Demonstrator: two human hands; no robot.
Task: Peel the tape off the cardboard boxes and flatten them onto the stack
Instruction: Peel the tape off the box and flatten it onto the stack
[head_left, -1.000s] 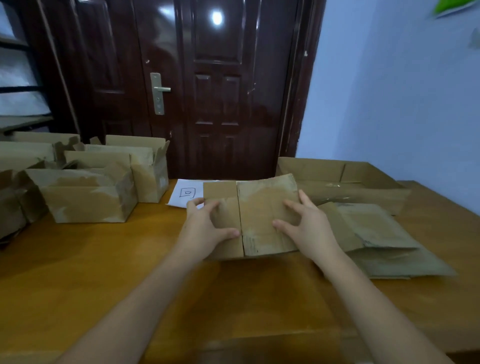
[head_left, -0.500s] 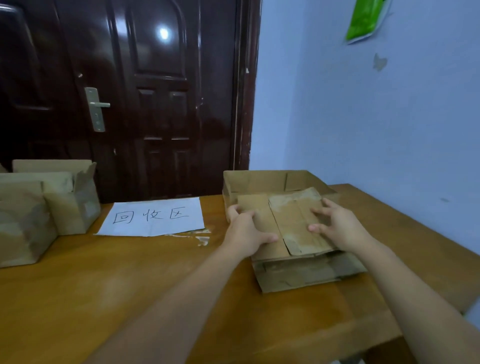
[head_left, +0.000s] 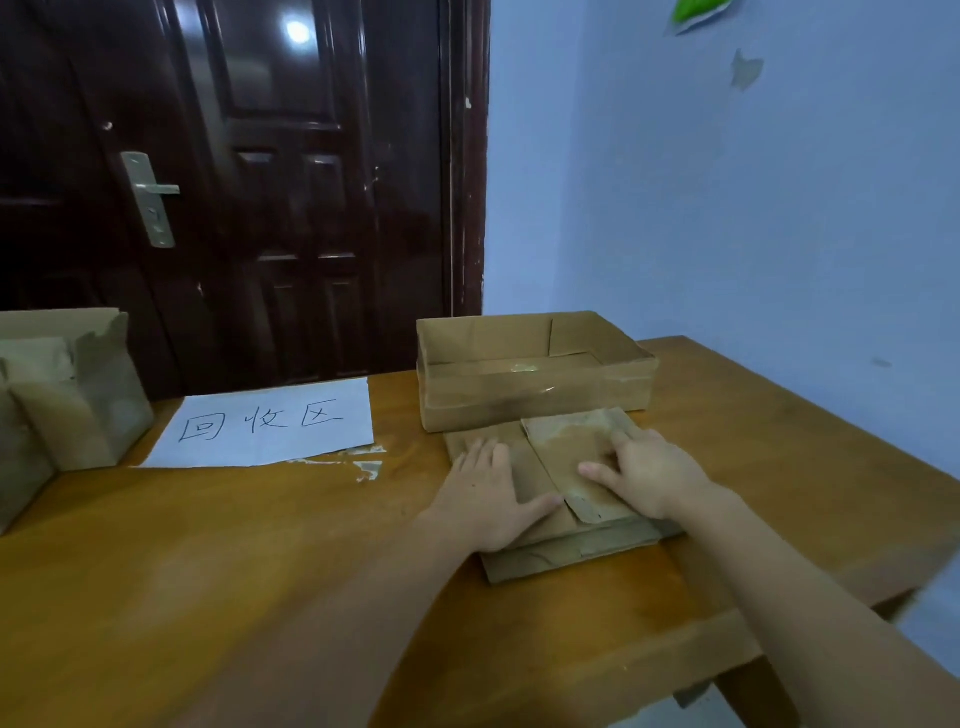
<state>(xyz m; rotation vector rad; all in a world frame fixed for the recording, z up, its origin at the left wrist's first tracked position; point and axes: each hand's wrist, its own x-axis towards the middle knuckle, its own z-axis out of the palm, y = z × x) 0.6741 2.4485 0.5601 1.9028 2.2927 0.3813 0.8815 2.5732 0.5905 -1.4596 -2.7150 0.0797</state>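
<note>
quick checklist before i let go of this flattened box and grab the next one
1. Flattened box on the stack: ok, it lies on top.
2. Pressed flat: not ok yet, one near flap edge lifts slightly.
3. Left hand and right hand: ok, both press palm-down with straight fingers.
4. Stack squared up: not ok, the lower sheets stick out at the near edge.
5. Tape fully peeled off it: cannot tell.
6. Next boxes within view: ok, standing at the table's left.
</note>
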